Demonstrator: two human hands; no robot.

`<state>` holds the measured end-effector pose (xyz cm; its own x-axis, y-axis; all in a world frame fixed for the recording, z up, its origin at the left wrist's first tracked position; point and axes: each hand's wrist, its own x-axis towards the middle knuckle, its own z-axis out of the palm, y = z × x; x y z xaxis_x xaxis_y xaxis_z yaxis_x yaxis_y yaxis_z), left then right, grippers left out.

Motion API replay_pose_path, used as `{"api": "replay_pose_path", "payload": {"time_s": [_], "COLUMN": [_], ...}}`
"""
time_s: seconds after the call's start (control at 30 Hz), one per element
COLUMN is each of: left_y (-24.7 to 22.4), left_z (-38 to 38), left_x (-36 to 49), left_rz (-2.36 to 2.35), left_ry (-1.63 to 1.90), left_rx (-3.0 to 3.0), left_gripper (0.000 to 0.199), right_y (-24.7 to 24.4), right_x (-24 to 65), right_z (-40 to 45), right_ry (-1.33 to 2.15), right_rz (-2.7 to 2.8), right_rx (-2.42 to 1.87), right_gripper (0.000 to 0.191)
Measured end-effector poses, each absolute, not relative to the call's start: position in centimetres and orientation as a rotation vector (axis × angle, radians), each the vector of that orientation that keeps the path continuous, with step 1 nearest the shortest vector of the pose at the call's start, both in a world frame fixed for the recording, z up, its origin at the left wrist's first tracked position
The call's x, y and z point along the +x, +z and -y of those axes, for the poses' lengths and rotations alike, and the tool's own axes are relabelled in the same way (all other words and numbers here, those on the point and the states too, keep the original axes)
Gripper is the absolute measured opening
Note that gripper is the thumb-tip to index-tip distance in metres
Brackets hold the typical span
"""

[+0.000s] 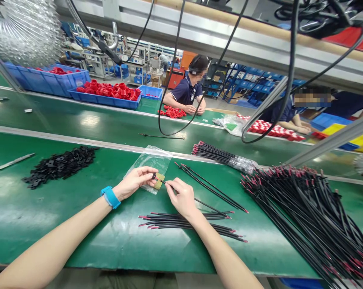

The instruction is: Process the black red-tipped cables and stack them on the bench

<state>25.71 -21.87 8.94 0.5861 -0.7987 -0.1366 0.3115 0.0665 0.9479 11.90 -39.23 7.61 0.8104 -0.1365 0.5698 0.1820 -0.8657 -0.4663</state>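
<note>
Between thumb and fingers, my left hand [138, 180] pinches a small black plastic clip [154, 176]. My right hand [181, 194] grips a black cable [207, 205] near one end, and that end points at the clip; whether they touch I cannot tell. Beneath the left fingers lies a clear plastic bag [151, 156] with a yellowish piece [159, 181] by it. Several black cables with red ends [169, 220] lie under my right wrist. A few more cables [211, 186] rest beyond the right hand. To the left is a heap of black clips [63, 162].
A large pile of cables [301, 216] covers the right side, beside a wrapped bundle [214, 153]. A pen-like tool [11, 163] lies far left. Cords [177, 72] hang overhead. Across the line, co-workers [185, 90] sit near a blue tray [106, 101] of red parts.
</note>
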Motion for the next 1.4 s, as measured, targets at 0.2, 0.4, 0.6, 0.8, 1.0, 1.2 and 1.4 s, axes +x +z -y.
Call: {"api": "replay_pose_path", "payload": {"time_s": [0.2,0.4,0.6,0.8,1.0,1.2,1.4], "left_y": [8.4,8.8,9.3,8.5,8.3,8.5,8.2], "left_z": [22.1,22.3,22.4,22.3,22.1,22.1,21.9], "left_x": [25.2,23.9,23.2,22.3,22.0,22.6,22.8], "left_rz": [0.736,0.823,1.130,1.312,1.380,1.363,1.306], "left_ry": [-0.838,-0.723,-0.368,-0.153,-0.085,-0.090,-0.101], "left_rx": [1.394,1.459,1.667,1.644,1.692,1.633,1.674], "left_gripper": [0.038,0.032,0.020,0.025,0.061,0.068,0.065], "right_y": [7.7,7.7,7.5,7.2,7.7,7.9,7.9], "right_x": [11.9,11.6,11.4,11.4,11.5,11.7,11.9], "right_z": [39.1,39.4,39.2,38.6,38.6,38.8,39.0], "right_ry": [-0.916,-1.040,-0.956,-0.760,-0.483,-0.401,-0.502], "right_rz": [0.102,0.309,0.272,0.145,0.071,0.042,0.062], "right_rx": [-2.578,-2.776,-2.748,-2.569,-2.399,-2.288,-2.304], "right_gripper": [0.020,0.018,0.022,0.033,0.034,0.033,0.026]}}
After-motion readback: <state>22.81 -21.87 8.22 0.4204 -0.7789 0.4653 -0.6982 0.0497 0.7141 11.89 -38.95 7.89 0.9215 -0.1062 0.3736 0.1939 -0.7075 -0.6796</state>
